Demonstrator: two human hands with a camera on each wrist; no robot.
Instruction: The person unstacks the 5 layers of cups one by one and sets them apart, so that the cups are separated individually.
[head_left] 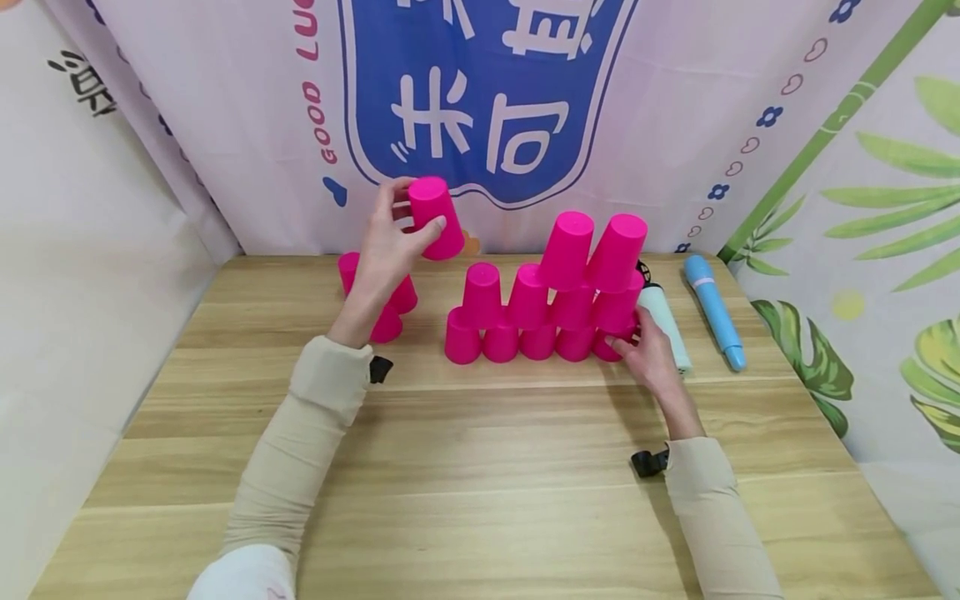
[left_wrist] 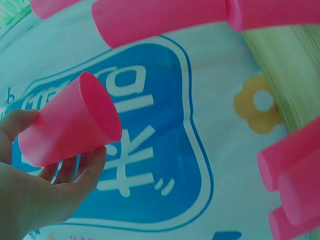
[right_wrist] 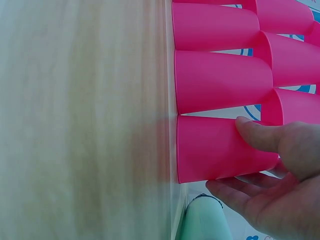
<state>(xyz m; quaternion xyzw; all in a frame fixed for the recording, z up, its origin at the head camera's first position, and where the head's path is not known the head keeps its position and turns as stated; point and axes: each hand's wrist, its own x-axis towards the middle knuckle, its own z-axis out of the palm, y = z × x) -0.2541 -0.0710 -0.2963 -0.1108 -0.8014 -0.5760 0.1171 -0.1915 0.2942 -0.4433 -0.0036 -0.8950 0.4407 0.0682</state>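
Note:
In the head view my left hand (head_left: 390,242) holds a pink cup (head_left: 441,229) mouth down in the air, thumb on one side and fingers on the other. To its right stands a stepped stack of upside-down pink cups: several in the bottom row, several in the second row (head_left: 482,296), and two on top (head_left: 567,250) toward the right. My right hand (head_left: 651,354) grips the bottom row's right-end cup (right_wrist: 220,150) between thumb and fingers. Behind my left forearm, a small group of pink cups (head_left: 405,293) is partly hidden.
Right of the stack lie a pale green cylinder (head_left: 666,325) with a black cord and a light blue rod-shaped item (head_left: 716,312). A printed curtain (head_left: 255,167) hangs along the back edge of the wooden table (head_left: 480,483).

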